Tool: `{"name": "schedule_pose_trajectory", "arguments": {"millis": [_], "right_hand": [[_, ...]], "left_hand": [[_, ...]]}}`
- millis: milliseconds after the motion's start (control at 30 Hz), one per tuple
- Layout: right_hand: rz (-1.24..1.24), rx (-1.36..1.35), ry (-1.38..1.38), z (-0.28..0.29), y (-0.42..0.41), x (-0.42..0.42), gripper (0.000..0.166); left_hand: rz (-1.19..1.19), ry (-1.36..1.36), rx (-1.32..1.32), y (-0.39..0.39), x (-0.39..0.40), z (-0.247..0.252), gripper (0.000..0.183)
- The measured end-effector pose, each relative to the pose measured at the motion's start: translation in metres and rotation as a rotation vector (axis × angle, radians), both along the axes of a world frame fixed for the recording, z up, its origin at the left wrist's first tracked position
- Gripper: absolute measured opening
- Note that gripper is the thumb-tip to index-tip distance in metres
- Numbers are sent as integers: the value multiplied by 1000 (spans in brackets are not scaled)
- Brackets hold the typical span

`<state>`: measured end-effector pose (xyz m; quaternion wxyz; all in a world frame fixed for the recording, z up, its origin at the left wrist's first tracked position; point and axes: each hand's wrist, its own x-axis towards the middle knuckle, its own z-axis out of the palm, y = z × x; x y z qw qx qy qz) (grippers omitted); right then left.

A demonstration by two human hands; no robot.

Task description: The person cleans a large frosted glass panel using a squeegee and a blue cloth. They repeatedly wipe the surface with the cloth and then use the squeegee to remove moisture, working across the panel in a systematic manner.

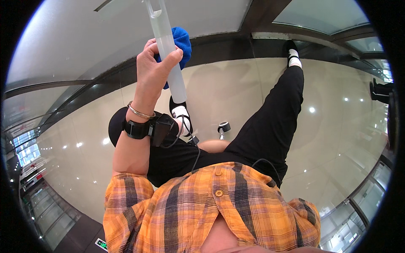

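Note:
My left hand [158, 61] grips a long, translucent whitish tube [171, 66], thumb across its near side. The tube slants from the top edge down to above my left shoe, and its upper part is clearer, with a notch-like opening. Whether the tube is fixed to something beyond the frame, I cannot tell. A bunched blue cloth [182, 42] sits behind the tube, against my fingers. A black strapped device [161, 129] and a metal bangle [140, 112] are on my left wrist. My right hand is out of view; only the right shirt sleeve [303, 215] shows.
A grey glassy panel [79, 41] with a dark base frame [221, 47] runs along the top. Glossy beige floor tiles [234, 85] reflect lights. A round black-and-chrome part [224, 126] shows between my legs. Another person's dark shoes [373, 90] appear at the far right.

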<state>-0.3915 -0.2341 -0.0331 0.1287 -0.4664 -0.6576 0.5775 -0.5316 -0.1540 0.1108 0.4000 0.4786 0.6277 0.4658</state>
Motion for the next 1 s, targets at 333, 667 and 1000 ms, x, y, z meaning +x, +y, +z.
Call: {"name": "schedule_pose_trajectory", "arguments": {"millis": [333,667,1000], "right_hand": [[-1,23,-20,-2,4,2,36],[55,44,-178,-32,-41,68,35],[301,-588,-1200,-14,-284,493,35]], "left_hand": [[-13,41,14,4,4,-1,22],[-22,33,138,7,3,-1,19],[-54,6,216,2,11,17,23]]}}
